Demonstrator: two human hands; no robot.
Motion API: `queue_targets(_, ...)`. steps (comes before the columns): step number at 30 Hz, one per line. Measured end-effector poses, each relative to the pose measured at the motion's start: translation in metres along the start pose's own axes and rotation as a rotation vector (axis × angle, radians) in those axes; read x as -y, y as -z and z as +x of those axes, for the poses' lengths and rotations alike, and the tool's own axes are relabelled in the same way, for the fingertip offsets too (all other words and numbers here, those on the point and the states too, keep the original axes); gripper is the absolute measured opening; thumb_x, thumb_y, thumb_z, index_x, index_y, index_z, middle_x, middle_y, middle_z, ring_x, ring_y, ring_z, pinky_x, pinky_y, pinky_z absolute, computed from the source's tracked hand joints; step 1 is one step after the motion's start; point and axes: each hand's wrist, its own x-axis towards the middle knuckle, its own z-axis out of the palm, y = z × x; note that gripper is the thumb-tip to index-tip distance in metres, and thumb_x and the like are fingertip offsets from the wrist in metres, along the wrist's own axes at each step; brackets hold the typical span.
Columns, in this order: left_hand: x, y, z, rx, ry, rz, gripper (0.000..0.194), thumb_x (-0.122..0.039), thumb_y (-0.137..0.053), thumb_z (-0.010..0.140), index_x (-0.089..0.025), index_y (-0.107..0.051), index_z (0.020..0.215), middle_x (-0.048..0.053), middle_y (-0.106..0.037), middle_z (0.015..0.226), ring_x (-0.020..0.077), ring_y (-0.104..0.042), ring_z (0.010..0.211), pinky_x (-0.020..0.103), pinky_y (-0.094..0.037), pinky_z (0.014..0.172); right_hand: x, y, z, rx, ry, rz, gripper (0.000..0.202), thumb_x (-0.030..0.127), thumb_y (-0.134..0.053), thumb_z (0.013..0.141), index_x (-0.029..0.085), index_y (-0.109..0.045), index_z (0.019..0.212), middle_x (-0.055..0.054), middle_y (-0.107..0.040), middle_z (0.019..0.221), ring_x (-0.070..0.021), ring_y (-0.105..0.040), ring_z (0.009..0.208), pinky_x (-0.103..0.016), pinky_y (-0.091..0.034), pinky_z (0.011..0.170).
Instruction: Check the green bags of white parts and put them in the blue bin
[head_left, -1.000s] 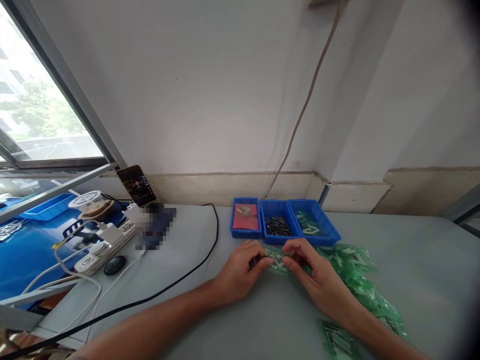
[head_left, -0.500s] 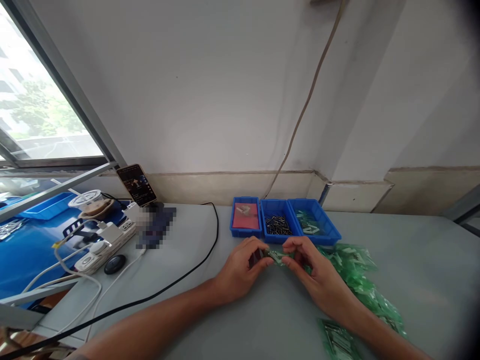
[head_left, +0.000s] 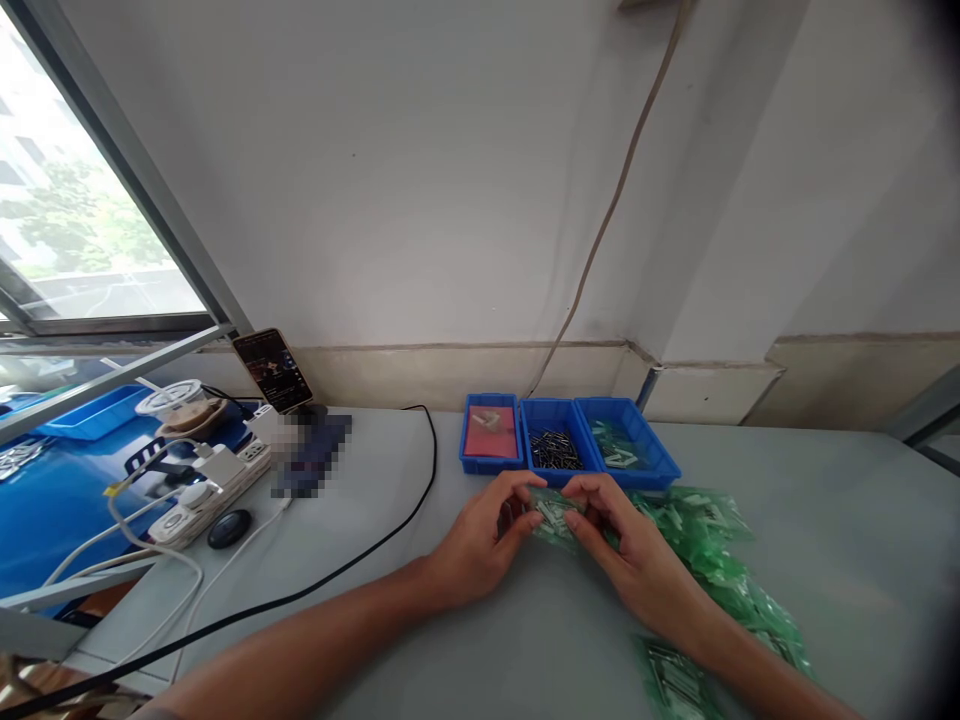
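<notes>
A small clear green plastic bag point(head_left: 555, 518) with slim pale and metallic pieces inside is held between my two hands, just in front of the blue bins. My left hand point(head_left: 487, 535) pinches its left edge between thumb and fingers. On the opposite edge, the thumb and fingers of my right hand point(head_left: 622, 545) close on the same bag. Several green bags point(head_left: 712, 540) of similar pieces lie heaped beside my right hand. Another green bag point(head_left: 679, 680) rests below my right forearm, partly hidden by it.
Three blue bins stand against the wall: one with a red sheet point(head_left: 491, 440), one with dark metal screws or pins point(head_left: 555, 452), one with pale pieces point(head_left: 619, 445). At left are a propped phone point(head_left: 271, 370), power strip point(head_left: 214, 490), black mouse point(head_left: 229, 529) and black cable point(head_left: 360, 548).
The small bag has turned so its broad face and contents show more. Both hands stay in nearly the same place, their fingers slightly shifted on it.
</notes>
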Motion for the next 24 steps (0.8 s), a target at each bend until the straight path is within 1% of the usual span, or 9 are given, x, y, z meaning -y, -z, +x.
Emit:
queue_targets(2, -0.0018, 0.0004, 0.0001, -0.003, -0.039, 0.059, 0.023, -0.031, -0.051, 0.110, -0.023, -0.063, 0.128, 0.005, -0.066, 0.106, 0.0181, -0.060, 0.092, 0.030, -0.048, 0.085, 0.0001, 0.0001, 0.0002, -0.011, 0.014, 0.001, 0.021, 0.046, -0.047, 0.109, 0.029, -0.051, 0.120, 0.000, -0.059, 0.093, -0.0199, -0.054, 0.081, -0.032, -0.046, 0.074)
queue_targets(4, -0.0027, 0.0006, 0.0003, -0.012, -0.076, 0.104, 0.026, -0.025, -0.044, 0.111, -0.022, -0.066, 0.123, 0.006, -0.066, 0.106, 0.0185, -0.059, 0.095, 0.032, -0.047, 0.089, 0.0002, 0.0006, 0.0006, -0.023, 0.032, -0.011, 0.019, 0.045, -0.047, 0.110, 0.029, -0.053, 0.116, 0.001, -0.057, 0.090, -0.0190, -0.053, 0.079, -0.031, -0.045, 0.073)
queue_targets(6, -0.0023, 0.0006, 0.0005, -0.025, -0.097, 0.111, 0.030, -0.019, -0.041, 0.110, -0.022, -0.066, 0.125, 0.006, -0.065, 0.105, 0.0181, -0.059, 0.094, 0.031, -0.047, 0.088, 0.0006, 0.0014, 0.0012, -0.028, 0.046, -0.027, 0.019, 0.044, -0.046, 0.110, 0.028, -0.055, 0.110, 0.001, -0.057, 0.090, -0.0183, -0.053, 0.078, -0.031, -0.044, 0.073)
queue_targets(10, 0.0001, 0.0004, 0.0012, -0.010, -0.096, 0.104, 0.032, -0.012, -0.057, 0.100, -0.023, -0.065, 0.129, 0.006, -0.064, 0.108, 0.0173, -0.059, 0.092, 0.027, -0.048, 0.079, 0.0017, 0.0026, 0.0024, -0.023, 0.051, -0.039, 0.020, 0.043, -0.045, 0.110, 0.027, -0.057, 0.105, 0.001, -0.058, 0.089, -0.0179, -0.052, 0.076, -0.030, -0.043, 0.072)
queue_targets(12, 0.0004, 0.0006, 0.0019, -0.007, -0.077, 0.102, 0.030, -0.014, -0.063, 0.098, -0.023, -0.067, 0.126, 0.005, -0.065, 0.108, 0.0170, -0.060, 0.092, 0.026, -0.048, 0.077, 0.0017, 0.0030, 0.0026, -0.012, 0.048, -0.043, 0.021, 0.044, -0.046, 0.110, 0.028, -0.058, 0.106, 0.001, -0.060, 0.089, -0.0180, -0.053, 0.076, -0.030, -0.043, 0.071)
queue_targets(15, -0.0002, 0.0012, 0.0028, -0.033, -0.045, 0.113, 0.016, -0.023, -0.063, 0.102, -0.022, -0.071, 0.116, 0.004, -0.065, 0.100, 0.0158, -0.059, 0.087, 0.025, -0.046, 0.074, 0.0009, 0.0041, 0.0021, 0.018, 0.051, -0.035, 0.025, 0.047, -0.043, 0.111, 0.028, -0.060, 0.109, 0.000, -0.064, 0.093, -0.0191, -0.057, 0.081, -0.031, -0.045, 0.075)
queue_targets(16, -0.0003, 0.0014, 0.0030, -0.047, -0.037, 0.123, 0.015, -0.027, -0.062, 0.104, -0.021, -0.072, 0.113, 0.003, -0.064, 0.096, 0.0155, -0.059, 0.085, 0.025, -0.046, 0.073, 0.0006, 0.0047, 0.0019, 0.028, 0.058, -0.028, 0.027, 0.047, -0.042, 0.112, 0.028, -0.060, 0.110, 0.000, -0.065, 0.094, -0.0196, -0.059, 0.084, -0.031, -0.046, 0.077)
queue_targets(20, 0.0002, 0.0016, 0.0031, -0.085, -0.033, 0.152, 0.022, -0.037, -0.060, 0.106, -0.019, -0.073, 0.104, 0.003, -0.061, 0.091, 0.0153, -0.057, 0.082, 0.026, -0.043, 0.071, 0.0003, 0.0063, 0.0019, 0.041, 0.106, -0.023, 0.029, 0.047, -0.041, 0.112, 0.028, -0.062, 0.111, -0.002, -0.065, 0.097, -0.0214, -0.062, 0.090, -0.032, -0.047, 0.081)
queue_targets(24, 0.0006, 0.0016, 0.0031, -0.084, -0.041, 0.154, 0.027, -0.039, -0.059, 0.106, -0.017, -0.071, 0.095, 0.003, -0.059, 0.089, 0.0149, -0.055, 0.080, 0.026, -0.042, 0.071, 0.0013, 0.0040, 0.0025, 0.024, 0.128, -0.071, 0.026, 0.046, -0.049, 0.110, 0.026, -0.062, 0.100, -0.004, -0.060, 0.101, -0.0219, -0.059, 0.090, -0.032, -0.048, 0.075)
